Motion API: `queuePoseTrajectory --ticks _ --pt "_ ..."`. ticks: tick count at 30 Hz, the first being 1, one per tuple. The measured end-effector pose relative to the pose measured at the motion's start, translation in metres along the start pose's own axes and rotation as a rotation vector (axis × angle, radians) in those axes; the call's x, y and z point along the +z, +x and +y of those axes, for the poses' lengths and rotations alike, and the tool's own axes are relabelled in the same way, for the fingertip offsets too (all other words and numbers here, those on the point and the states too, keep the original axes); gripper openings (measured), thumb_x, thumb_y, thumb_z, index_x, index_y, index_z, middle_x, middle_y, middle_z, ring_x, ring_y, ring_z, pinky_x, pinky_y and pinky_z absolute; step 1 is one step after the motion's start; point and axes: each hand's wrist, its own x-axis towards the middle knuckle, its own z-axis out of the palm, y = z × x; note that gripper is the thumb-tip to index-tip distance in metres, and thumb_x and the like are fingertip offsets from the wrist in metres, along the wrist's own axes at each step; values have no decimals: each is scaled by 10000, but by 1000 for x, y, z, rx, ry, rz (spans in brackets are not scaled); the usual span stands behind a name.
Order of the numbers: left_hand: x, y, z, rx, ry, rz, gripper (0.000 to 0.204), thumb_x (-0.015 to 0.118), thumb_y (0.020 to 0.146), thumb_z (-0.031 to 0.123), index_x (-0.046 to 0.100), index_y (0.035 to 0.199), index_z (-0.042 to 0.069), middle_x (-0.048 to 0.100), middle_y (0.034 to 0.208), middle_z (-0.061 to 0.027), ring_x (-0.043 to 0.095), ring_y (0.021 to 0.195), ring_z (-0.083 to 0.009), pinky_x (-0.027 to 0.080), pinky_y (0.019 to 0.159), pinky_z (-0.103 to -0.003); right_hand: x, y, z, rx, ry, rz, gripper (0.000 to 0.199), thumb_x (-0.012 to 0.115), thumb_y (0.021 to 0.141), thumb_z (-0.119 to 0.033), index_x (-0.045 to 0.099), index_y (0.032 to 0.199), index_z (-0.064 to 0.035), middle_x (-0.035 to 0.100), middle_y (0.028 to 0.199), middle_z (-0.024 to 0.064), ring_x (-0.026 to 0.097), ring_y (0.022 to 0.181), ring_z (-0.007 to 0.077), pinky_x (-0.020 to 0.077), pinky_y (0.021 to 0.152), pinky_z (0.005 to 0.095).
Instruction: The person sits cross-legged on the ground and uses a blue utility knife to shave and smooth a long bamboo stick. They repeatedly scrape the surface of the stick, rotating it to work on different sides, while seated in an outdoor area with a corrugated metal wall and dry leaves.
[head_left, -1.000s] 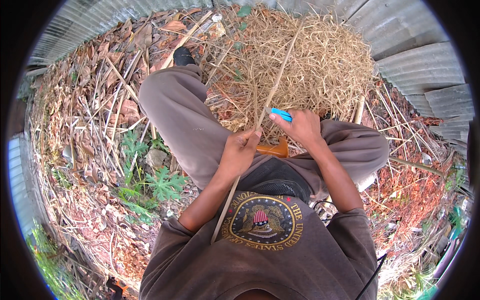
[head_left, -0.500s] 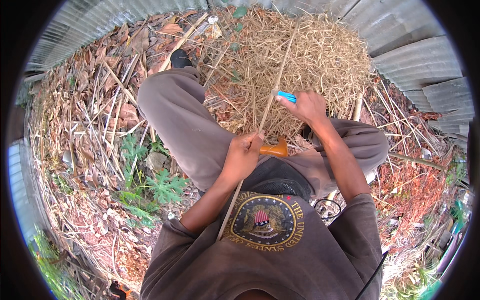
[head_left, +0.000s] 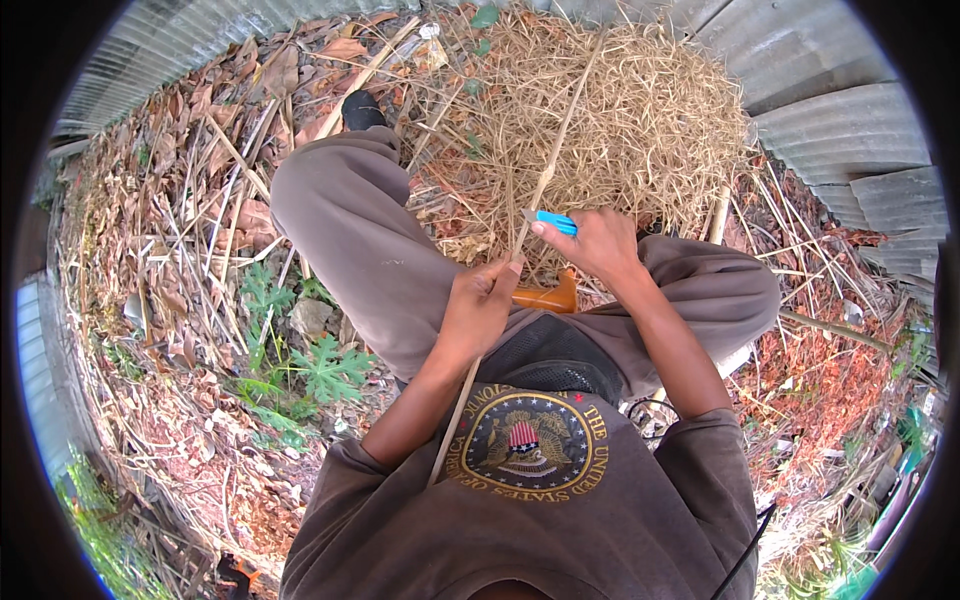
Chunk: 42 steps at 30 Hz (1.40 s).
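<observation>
While left hand (head_left: pixel 478 305) clamps long pale dry cane strip (head_left: pixel 540 190) over lap, right hand (head_left: pixel 598 243) grips blue-handled knife (head_left: pixel 549 220) closed, blade against strip just beyond left fingertips. Risk: blade slipping off hard stalk toward fingers; strip splitting unevenly. Straw heap (head_left: pixel 620 120) behind.

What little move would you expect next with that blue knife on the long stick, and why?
Probably another short stroke along the stick, away from the body. The right hand holds the blue-handled knife against the thin stick, which the left hand grips just below the blade.
</observation>
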Motion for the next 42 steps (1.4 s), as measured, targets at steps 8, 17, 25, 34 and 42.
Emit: queuePoseTrajectory --ticks 8,17,25,34,42 --pt "8 -7 3 16 91 -60 281 541 977 174 647 1175 6 365 604 96 317 527 0 268 463 -203 -6 23 34 104 -90 4 805 407 803 -796 702 713 -52 638 614 173 654 614 356 516 596 458" --pt "4 -3 1 -10 15 -33 240 493 985 135 641 1071 -32 403 625 64 356 610 -24 333 518 -239 8 -11 1 -42 24 82 787 466 785 -782 630 562 -45 575 519 176 620 545 364 499 533 465" --pt "7 0 1 0 97 -15 289 511 989 183 655 1155 -5 386 597 96 322 526 -5 268 465 -204 7 5 13 -76 -84 84 754 479 761 -789 685 654 -72 604 556 166 647 597 347 500 536 455" --pt "2 7 -5 -3 22 -13 290 519 988 202 662 1145 4 400 604 88 331 537 -13 272 472 -212 0 16 6 -27 -124 -24 869 367 775 -842 674 627 -43 636 622 194 668 665 349 508 584 447" --pt "5 1 -5 3 -33 -53 298 520 988 193 647 1168 -7 399 622 97 332 552 -4 264 478 -196 30 -19 7 406 1068 -488 873 321 831 -818 483 508 -23 409 460 71 455 446 222 410 483 395"
